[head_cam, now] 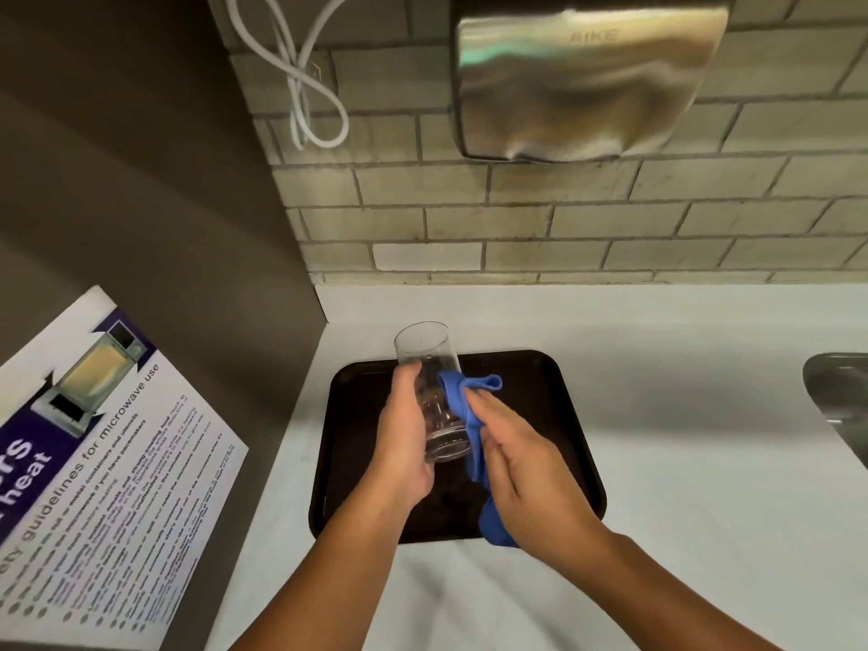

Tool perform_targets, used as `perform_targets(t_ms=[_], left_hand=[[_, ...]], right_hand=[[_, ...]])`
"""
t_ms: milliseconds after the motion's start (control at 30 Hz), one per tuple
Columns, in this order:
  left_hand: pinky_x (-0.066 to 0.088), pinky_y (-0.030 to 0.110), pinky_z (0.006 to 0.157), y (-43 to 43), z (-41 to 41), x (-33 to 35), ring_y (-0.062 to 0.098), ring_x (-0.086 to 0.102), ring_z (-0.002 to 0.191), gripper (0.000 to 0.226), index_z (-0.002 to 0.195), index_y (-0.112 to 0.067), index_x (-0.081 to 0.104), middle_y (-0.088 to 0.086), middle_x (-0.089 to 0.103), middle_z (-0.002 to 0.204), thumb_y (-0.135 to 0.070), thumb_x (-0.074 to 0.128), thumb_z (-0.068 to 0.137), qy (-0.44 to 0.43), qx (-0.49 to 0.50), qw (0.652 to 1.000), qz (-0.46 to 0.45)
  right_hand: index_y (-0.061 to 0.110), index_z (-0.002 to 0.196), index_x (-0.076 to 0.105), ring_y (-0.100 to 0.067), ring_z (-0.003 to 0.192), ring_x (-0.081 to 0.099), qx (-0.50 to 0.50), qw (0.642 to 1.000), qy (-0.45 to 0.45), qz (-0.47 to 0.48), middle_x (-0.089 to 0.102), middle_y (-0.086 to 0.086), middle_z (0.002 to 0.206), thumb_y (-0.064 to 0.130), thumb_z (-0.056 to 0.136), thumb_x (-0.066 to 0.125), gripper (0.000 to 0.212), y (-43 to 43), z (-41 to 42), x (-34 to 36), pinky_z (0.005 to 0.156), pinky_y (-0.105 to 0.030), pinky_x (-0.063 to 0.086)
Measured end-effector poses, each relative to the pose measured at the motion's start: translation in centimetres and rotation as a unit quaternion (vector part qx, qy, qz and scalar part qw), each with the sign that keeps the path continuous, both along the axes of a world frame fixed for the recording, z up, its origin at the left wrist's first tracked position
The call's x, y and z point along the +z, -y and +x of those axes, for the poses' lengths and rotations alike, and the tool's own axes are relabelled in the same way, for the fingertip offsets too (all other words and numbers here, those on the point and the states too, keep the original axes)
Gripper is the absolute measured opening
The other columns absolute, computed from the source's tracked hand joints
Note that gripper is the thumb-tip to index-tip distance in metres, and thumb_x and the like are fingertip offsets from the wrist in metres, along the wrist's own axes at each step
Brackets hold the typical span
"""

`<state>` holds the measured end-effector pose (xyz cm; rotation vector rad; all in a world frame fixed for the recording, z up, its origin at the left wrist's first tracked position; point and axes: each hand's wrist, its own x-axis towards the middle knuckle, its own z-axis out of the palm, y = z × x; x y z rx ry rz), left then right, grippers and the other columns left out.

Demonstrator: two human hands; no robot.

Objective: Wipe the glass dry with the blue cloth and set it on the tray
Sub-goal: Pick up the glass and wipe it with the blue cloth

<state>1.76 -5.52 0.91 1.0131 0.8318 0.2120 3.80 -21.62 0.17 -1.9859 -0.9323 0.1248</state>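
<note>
The white desk (pixel 657 415) carries a dark tray (pixel 554 415), which lies flat near the tiled back wall. A steel sink (pixel 840 392) is partly visible at the right edge, well apart from the tray. A metal hand dryer (pixel 582 82) is mounted on the wall above. A printed notice on microwave use (pixel 108 462) is fixed to the side panel at the left.

The glass (pixel 430 392) is held in the air above the tray and is not in contact with it. It is tilted, with the open rim pointed away from the person and the base toward the person.

The left hand (pixel 404 444) is closed around the lower part of the glass from the left side. The right hand (pixel 521 467) is closed on the blue cloth (pixel 469 415) and presses it against the right side of the glass. One end of the cloth hangs below the right wrist, over the near edge of the tray.

The step in hand is judged to be the wiping of the outer wall. Whether the inside has been dried cannot be told.

For the next move, the glass is to be turned within the left hand so that the remaining surface is presented to the cloth. Once dry, the glass is to be lowered onto a bare part of the tray, and the hanging cloth end is to be kept from beneath it.
</note>
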Motion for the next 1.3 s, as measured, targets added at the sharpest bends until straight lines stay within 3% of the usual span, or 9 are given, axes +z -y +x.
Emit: perform_targets(t_ms=[133, 300, 467, 567, 700, 867, 1000, 1133, 1300], left_hand=[[0.066, 0.044, 0.081, 0.9, 0.3, 0.0, 0.041, 0.084, 0.108, 0.053, 0.125, -0.014, 0.081, 0.021, 0.087, 0.114, -0.057, 0.058, 0.103, -0.010, -0.028, 0.999, 0.026], [0.067, 0.051, 0.098, 1.7, 0.6, 0.0, 0.030, 0.085, 0.109, 0.079, 0.142, -0.019, 0.069, 0.012, 0.086, 0.121, -0.078, 0.062, 0.089, -0.019, -0.023, 0.998, 0.051], [0.068, 0.039, 0.075, 2.0, 0.4, 0.0, 0.028, 0.086, 0.105, 0.089, 0.141, -0.017, 0.068, 0.013, 0.086, 0.119, -0.076, 0.067, 0.075, -0.013, -0.032, 0.998, 0.057], [0.070, 0.044, 0.083, 2.0, 0.3, 0.1, 0.029, 0.085, 0.105, 0.084, 0.139, -0.015, 0.068, 0.015, 0.086, 0.117, -0.075, 0.068, 0.081, -0.017, -0.035, 0.997, 0.068], [0.064, 0.038, 0.075, 2.3, 0.1, 1.0, 0.027, 0.083, 0.102, 0.059, 0.137, -0.015, 0.062, 0.014, 0.082, 0.117, -0.059, 0.067, 0.099, -0.012, -0.021, 0.996, 0.081], [0.059, 0.031, 0.073, 2.5, -0.1, 1.7, 0.021, 0.079, 0.098, 0.047, 0.133, -0.015, 0.057, 0.012, 0.079, 0.115, -0.052, 0.063, 0.106, -0.003, -0.035, 0.996, 0.084], [0.066, 0.030, 0.065, 2.4, -0.1, 1.1, 0.029, 0.085, 0.102, 0.071, 0.141, -0.014, 0.064, 0.016, 0.084, 0.119, -0.064, 0.069, 0.090, 0.006, -0.019, 0.997, 0.081], [0.064, 0.027, 0.064, 2.1, -0.2, 0.9, 0.030, 0.086, 0.101, 0.071, 0.137, -0.011, 0.068, 0.017, 0.085, 0.115, -0.065, 0.069, 0.091, 0.011, -0.017, 0.996, 0.081], [0.068, 0.044, 0.081, 2.0, -0.3, 1.6, 0.030, 0.083, 0.111, 0.048, 0.139, -0.023, 0.068, 0.013, 0.083, 0.125, -0.056, 0.062, 0.104, 0.021, -0.017, 0.998, 0.062]], right_hand=[[0.030, 0.156, 0.047, 0.001, 0.122, 0.066, -0.056, 0.994, -0.090, 0.018, 0.070, 0.008, 0.135, 0.011, 0.112, 0.043, 0.049, -0.6, 1.7, 0.7, 0.106, -0.034, 0.055], [0.029, 0.162, 0.040, -0.004, 0.154, 0.039, -0.011, 1.000, -0.020, 0.013, 0.047, 0.007, 0.165, 0.002, 0.110, 0.044, 0.058, -0.7, 1.8, 1.8, 0.127, -0.032, 0.034], [0.037, 0.156, 0.044, 0.000, 0.107, 0.071, -0.067, 0.994, -0.086, 0.024, 0.075, 0.006, 0.120, 0.012, 0.112, 0.042, 0.051, -0.9, 2.8, 1.6, 0.090, -0.028, 0.058], [0.033, 0.161, 0.039, -0.005, 0.138, 0.058, -0.038, 0.996, -0.075, 0.025, 0.062, 0.005, 0.149, 0.009, 0.112, 0.042, 0.054, -0.6, 2.0, 1.5, 0.115, -0.036, 0.050], [0.040, 0.157, 0.041, -0.005, 0.115, 0.070, -0.057, 0.994, -0.088, 0.020, 0.072, 0.007, 0.127, 0.012, 0.112, 0.043, 0.053, -0.6, 2.3, 1.6, 0.101, -0.038, 0.059], [0.033, 0.163, 0.036, -0.001, 0.152, 0.041, -0.031, 0.999, -0.024, 0.007, 0.047, 0.007, 0.164, 0.005, 0.110, 0.044, 0.060, -0.7, 1.7, 1.8, 0.124, -0.024, 0.036], [0.043, 0.150, 0.047, -0.003, 0.108, 0.073, -0.064, 0.991, -0.110, 0.040, 0.075, 0.011, 0.119, 0.013, 0.113, 0.041, 0.048, -0.7, 2.1, 1.8, 0.091, -0.027, 0.060], [0.031, 0.159, 0.043, -0.007, 0.129, 0.064, -0.040, 0.996, -0.063, 0.041, 0.067, 0.007, 0.139, 0.012, 0.113, 0.042, 0.050, -0.8, 1.4, 2.0, 0.108, -0.029, 0.054], [0.035, 0.145, 0.056, -0.016, 0.105, 0.076, -0.068, 0.977, -0.186, 0.085, 0.078, 0.003, 0.114, 0.015, 0.115, 0.040, 0.040, -1.3, 2.4, 2.0, 0.093, -0.039, 0.063]])
